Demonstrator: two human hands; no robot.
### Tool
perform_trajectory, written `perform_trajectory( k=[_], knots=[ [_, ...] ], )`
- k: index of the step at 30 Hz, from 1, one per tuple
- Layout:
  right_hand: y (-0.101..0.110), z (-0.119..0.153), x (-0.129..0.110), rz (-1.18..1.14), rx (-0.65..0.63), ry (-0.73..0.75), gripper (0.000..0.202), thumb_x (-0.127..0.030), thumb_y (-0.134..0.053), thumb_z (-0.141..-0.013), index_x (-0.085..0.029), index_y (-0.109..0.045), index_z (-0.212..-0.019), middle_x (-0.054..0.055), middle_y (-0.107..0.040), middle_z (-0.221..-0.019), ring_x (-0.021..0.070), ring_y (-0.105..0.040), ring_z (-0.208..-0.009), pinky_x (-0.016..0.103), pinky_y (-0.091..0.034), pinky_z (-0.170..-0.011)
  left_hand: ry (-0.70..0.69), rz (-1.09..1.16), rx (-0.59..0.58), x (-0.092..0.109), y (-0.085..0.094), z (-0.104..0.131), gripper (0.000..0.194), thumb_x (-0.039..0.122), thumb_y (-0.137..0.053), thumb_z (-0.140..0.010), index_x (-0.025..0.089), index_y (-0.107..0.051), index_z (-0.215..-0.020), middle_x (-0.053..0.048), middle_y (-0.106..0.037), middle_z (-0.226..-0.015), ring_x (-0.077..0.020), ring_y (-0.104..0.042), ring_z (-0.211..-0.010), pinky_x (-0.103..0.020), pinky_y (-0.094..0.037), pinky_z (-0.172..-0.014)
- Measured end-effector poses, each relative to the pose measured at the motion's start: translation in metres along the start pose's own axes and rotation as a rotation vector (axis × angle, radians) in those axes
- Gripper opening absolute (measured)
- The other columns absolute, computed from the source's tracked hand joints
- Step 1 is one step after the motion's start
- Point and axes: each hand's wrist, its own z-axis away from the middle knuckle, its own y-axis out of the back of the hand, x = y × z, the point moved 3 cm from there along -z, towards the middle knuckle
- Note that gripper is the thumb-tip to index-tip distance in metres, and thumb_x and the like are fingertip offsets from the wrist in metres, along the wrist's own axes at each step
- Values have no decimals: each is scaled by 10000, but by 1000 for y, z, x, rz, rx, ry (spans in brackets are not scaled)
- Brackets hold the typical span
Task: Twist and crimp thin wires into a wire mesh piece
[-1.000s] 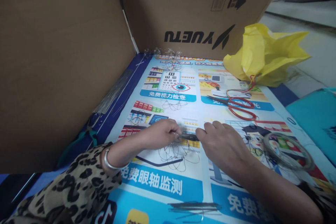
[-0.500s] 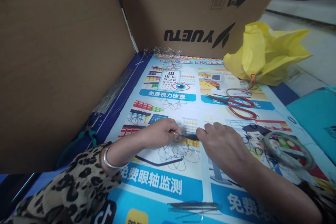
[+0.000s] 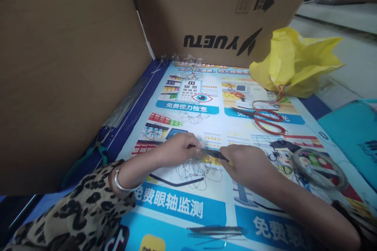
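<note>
My left hand [image 3: 182,149], a bangle on its wrist, is closed in a pinch on thin wire, part of a loose looped wire shape [image 3: 196,172] that hangs below the fingers over the printed sheet. My right hand [image 3: 246,161] is wrapped round a pair of pliers [image 3: 217,154]. Their dark pointed jaws reach left to my left fingertips, where the wire is. The handles are mostly hidden in my palm. Whether the jaws grip the wire is too small to tell.
Red-handled scissors [image 3: 268,120] lie beyond my right hand, a wire coil [image 3: 319,168] to its right. Behind them stands a yellow bag [image 3: 294,60]. Cut wires [image 3: 216,230] lie in front, teal-handled pliers [image 3: 97,150] at left. Cardboard walls [image 3: 165,11] enclose the back and left.
My right hand has rolled over, so the pliers now tilt down to the right and show more of their jaws. My left hand stays nearly in place. The view has shifted slightly.
</note>
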Motion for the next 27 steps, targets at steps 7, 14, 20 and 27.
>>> perform_trajectory(
  k=[7, 14, 20, 27],
  knots=[
    [0, -1, 5, -193, -172, 54, 275, -382, -423, -831, -193, -584, -713, 16, -644, -693, 143, -556, -633, 236, -227, -521, -4, 10, -12, 0, -1, 1, 126, 145, -500, -756, 139, -625, -744, -1, -572, -726, -114, -521, -695, -214, -375, -625],
    [5, 0, 4, -225, -206, 81, 275, -380, -421, -835, -188, -576, -714, 16, -640, -701, 141, -557, -644, 230, -239, -528, 27, 134, -90, -6, -2, 2, 107, 217, -524, -754, 143, -600, -756, 5, -543, -703, -107, -489, -657, -205, -370, -573],
    [1, 0, 5, -140, -142, 118, 237, -362, -424, -836, -202, -587, -775, 26, -655, -781, 171, -577, -708, 251, -248, -552, -35, 111, -105, -5, -2, 1, 102, 176, -513, -754, 139, -608, -740, -1, -552, -743, -106, -504, -691, -212, -382, -627],
    [9, 5, -2, 111, 45, 118, 141, -194, -452, -793, -201, -590, -764, 50, -614, -736, 179, -524, -664, 283, -214, -542, -68, 90, -93, -3, -1, 0, 126, 152, -491, -764, 147, -613, -736, -11, -569, -780, -114, -526, -729, -227, -397, -676]
  ],
)
